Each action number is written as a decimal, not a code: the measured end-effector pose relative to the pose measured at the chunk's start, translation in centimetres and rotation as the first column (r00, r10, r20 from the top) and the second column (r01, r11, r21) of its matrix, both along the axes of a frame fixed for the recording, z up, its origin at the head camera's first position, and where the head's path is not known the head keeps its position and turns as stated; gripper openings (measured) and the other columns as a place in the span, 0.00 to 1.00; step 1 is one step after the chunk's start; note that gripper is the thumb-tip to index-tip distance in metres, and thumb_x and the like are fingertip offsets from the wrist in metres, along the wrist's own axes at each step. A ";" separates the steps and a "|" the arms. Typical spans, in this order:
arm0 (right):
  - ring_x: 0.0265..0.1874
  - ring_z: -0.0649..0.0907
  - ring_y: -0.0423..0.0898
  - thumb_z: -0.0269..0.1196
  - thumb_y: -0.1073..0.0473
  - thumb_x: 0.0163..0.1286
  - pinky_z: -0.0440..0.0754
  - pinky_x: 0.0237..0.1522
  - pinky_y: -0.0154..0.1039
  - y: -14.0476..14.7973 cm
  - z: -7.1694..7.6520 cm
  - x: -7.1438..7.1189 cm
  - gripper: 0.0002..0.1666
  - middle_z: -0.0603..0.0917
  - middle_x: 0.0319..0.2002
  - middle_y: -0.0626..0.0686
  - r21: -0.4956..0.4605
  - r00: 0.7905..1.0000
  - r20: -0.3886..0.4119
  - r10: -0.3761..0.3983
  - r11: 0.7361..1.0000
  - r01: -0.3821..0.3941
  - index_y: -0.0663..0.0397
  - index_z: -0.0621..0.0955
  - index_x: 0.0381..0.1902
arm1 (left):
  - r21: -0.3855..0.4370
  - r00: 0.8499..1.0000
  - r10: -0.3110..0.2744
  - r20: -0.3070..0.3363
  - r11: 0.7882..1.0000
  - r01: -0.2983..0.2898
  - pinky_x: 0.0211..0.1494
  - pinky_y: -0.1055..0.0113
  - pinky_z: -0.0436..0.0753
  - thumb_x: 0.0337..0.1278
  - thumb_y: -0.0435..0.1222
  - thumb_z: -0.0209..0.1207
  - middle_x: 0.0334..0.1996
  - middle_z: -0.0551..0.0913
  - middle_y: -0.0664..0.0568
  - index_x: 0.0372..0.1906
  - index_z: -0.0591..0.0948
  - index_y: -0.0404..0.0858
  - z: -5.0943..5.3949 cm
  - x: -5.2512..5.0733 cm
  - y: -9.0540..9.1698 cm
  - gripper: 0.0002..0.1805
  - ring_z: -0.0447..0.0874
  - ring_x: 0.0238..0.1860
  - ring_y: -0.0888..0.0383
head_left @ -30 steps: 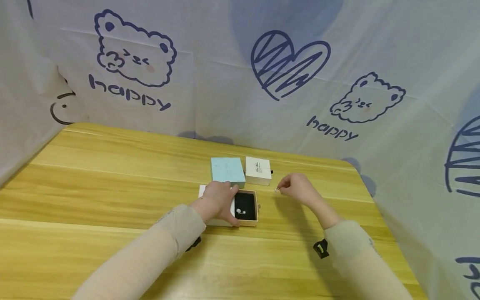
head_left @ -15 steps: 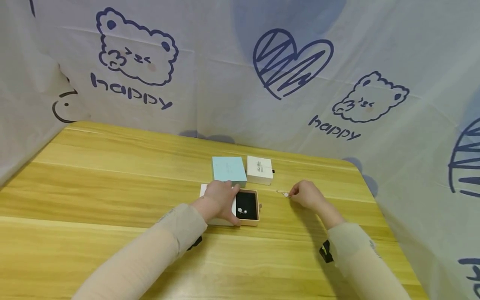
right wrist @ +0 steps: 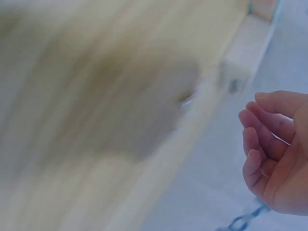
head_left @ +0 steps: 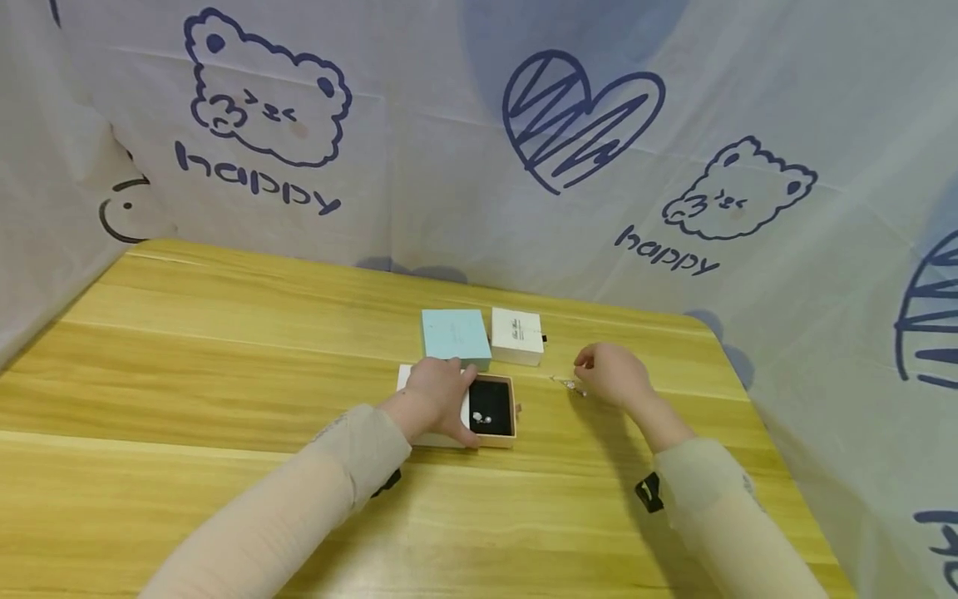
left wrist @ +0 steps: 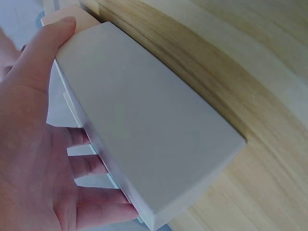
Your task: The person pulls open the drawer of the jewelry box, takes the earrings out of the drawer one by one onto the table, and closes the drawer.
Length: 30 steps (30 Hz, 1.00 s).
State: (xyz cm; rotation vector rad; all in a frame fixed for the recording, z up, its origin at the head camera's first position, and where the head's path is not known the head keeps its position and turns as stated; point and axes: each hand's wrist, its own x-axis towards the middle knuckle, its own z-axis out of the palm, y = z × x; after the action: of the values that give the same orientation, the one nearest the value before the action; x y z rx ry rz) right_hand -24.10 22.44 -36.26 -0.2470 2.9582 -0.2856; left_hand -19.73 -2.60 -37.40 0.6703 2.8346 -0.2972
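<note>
My left hand point(head_left: 437, 396) grips a white drawer box point(left wrist: 144, 120) across its width, thumb on the near side and fingers on the far side. Its tan-edged drawer point(head_left: 513, 399) is pulled partly out to the right, showing a black pad. On that pad lie small shiny pieces point(head_left: 481, 418), perhaps earrings. Right of the box, a thin silvery piece of jewellery point(head_left: 572, 386) lies on the table; its exact kind is too small to tell. Just above it hovers my right hand point(head_left: 615, 376), fingers loosely curled and holding nothing in the right wrist view.
Behind the drawer box sit a light blue box point(head_left: 455, 333) and a smaller white box point(head_left: 516, 335) with a dark tab. The wooden table point(head_left: 224, 349) ends at a white printed cloth point(head_left: 449, 150) at the back and sides.
My right hand has moved right, laid the jewellery on the table and let go of it, then lifted slightly. The left hand keeps its place on the box.
</note>
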 end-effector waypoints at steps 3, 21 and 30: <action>0.38 0.82 0.50 0.58 0.57 0.66 0.79 0.43 0.47 -2.0 0.9 0.5 0.14 0.85 0.40 0.57 -0.015 0.996 -0.027 0.082 0.996 -0.083 0.58 0.83 0.45 | -0.001 1.000 0.001 -0.002 1.000 -0.001 0.38 0.63 0.82 0.31 0.75 0.56 0.59 0.74 0.49 0.69 0.64 0.46 0.0 -0.1 0.0 0.58 0.80 0.48 0.52; 0.36 0.83 0.45 0.64 0.60 0.61 0.80 0.43 0.42 -9.3 -1.0 4.4 0.06 0.87 0.35 0.48 -0.017 0.850 0.030 0.526 0.850 -0.526 0.52 0.86 0.36 | -0.007 1.000 -0.004 -0.004 1.000 0.004 0.38 0.65 0.81 0.31 0.76 0.55 0.54 0.76 0.50 0.68 0.64 0.45 -0.1 0.0 0.0 0.57 0.81 0.42 0.54; 0.32 0.81 0.44 0.64 0.64 0.58 0.80 0.38 0.39 -9.7 -1.3 4.8 0.04 0.86 0.29 0.48 0.053 0.795 -0.090 0.600 0.800 -0.598 0.52 0.85 0.27 | 0.008 1.000 0.000 -0.007 1.000 0.000 0.35 0.65 0.80 0.31 0.76 0.55 0.50 0.78 0.50 0.66 0.66 0.45 0.1 0.1 0.0 0.56 0.80 0.40 0.55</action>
State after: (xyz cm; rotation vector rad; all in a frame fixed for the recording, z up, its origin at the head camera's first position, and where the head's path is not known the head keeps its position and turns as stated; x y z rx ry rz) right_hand -19.35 12.76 -37.52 -1.1984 2.7783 -0.1519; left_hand -19.65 -2.60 -37.29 0.6724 2.8434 -0.2890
